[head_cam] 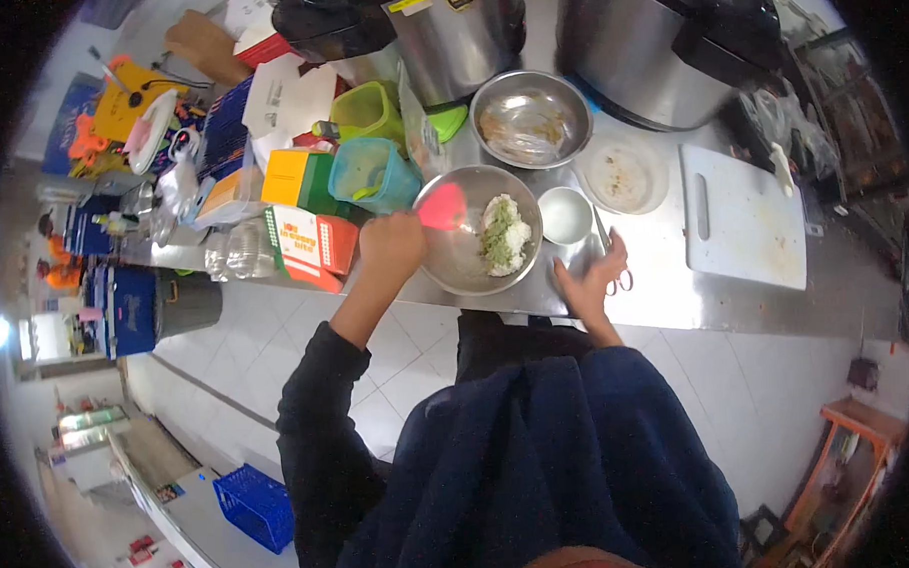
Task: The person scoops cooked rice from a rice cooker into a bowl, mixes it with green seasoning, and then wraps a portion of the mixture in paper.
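Note:
My left hand (395,247) is closed around the handle of a pink-red rice paddle (444,207). The paddle's blade rests inside a stainless steel bowl (452,271), over its left side. White rice (518,240) topped with a crumbly green ingredient (499,231) lies in the right half of that bowl. To the right of the bowl, my right hand (593,279) is spread, thumb apart from the fingers. Beside and partly behind it lie scissors (625,280), whose handle loops show. A small white bowl (566,215) stands just above this hand.
Behind are a second steel bowl (533,158) with residue and plastic film, a clear round lid or dish (623,174), and two large steel cookers (454,47). A white cutting board (745,221) lies right. Cartons (310,240) and a blue plastic container (372,174) crowd the left.

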`<state>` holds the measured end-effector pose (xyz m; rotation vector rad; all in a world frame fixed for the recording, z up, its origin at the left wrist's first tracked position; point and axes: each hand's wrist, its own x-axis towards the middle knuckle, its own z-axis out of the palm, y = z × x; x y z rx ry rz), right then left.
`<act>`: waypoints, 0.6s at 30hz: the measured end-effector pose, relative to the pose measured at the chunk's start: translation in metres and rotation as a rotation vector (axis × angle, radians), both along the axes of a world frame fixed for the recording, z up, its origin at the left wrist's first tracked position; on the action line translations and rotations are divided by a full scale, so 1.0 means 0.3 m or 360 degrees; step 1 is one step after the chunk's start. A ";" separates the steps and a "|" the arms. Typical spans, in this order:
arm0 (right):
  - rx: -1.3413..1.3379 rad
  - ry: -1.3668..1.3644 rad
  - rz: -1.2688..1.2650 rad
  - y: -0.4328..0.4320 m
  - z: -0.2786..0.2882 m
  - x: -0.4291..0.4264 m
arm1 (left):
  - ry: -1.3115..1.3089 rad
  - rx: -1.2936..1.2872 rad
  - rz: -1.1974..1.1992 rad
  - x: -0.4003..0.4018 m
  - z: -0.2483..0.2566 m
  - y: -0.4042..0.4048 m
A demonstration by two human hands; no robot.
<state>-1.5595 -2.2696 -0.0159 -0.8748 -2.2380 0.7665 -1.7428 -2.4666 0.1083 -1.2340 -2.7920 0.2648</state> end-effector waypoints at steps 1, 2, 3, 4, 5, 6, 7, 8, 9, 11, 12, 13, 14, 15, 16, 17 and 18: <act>-0.0031 0.0226 0.0126 -0.010 -0.022 0.027 | 0.0013 0.0046 -0.0012 0.023 0.033 0.017; -0.0912 0.0388 0.0452 -0.030 -0.047 0.040 | 0.0026 0.0091 -0.0027 0.073 0.065 0.034; -0.1399 0.0572 0.0730 -0.045 -0.077 0.026 | 0.0039 0.0134 -0.0047 0.130 0.088 0.047; -0.1747 0.0362 0.0802 -0.060 -0.022 0.000 | 0.0050 0.0099 -0.0128 0.183 0.059 0.036; -0.2086 0.0136 0.0866 -0.074 0.036 -0.033 | 0.0058 0.0064 -0.0212 0.233 0.026 0.029; -0.2095 0.0209 0.0897 -0.078 0.026 -0.053 | 0.0085 0.0069 -0.0239 0.287 0.010 0.056; -0.2108 0.0283 0.0937 -0.089 0.002 -0.072 | 0.0116 0.0067 -0.0260 0.330 0.002 0.085; -0.2121 0.0360 0.0973 -0.095 -0.019 -0.083 | 0.0117 0.0062 -0.0191 0.347 -0.033 0.112; -0.2098 0.0357 0.0955 -0.101 -0.042 -0.088 | 0.0121 0.0054 -0.0112 0.354 -0.096 0.120; -0.2039 0.0347 0.0905 -0.086 -0.076 -0.086 | 0.0014 0.0044 0.0047 0.335 -0.163 0.118; -0.2110 0.0382 0.0879 -0.081 -0.083 -0.086 | -0.0091 0.0032 0.0130 0.297 -0.179 0.121; -0.2127 0.0463 0.0884 -0.085 -0.075 -0.089 | -0.0183 0.0005 0.0169 0.270 -0.176 0.123; -0.2143 0.0546 0.0888 -0.083 -0.067 -0.102 | -0.0268 -0.0020 0.0208 0.238 -0.171 0.128; -0.2158 0.0632 0.0883 -0.079 -0.054 -0.113 | -0.0334 -0.0060 0.0198 0.204 -0.148 0.131; -0.2226 0.0588 0.0878 -0.079 -0.035 -0.125 | -0.0392 -0.0100 0.0187 0.181 -0.118 0.126; -0.2233 0.0518 0.0880 -0.081 -0.015 -0.125 | -0.0407 -0.0131 0.0186 0.172 -0.084 0.111; -0.2233 0.0451 0.0874 -0.080 0.005 -0.126 | -0.0423 -0.0159 0.0176 0.160 -0.046 0.099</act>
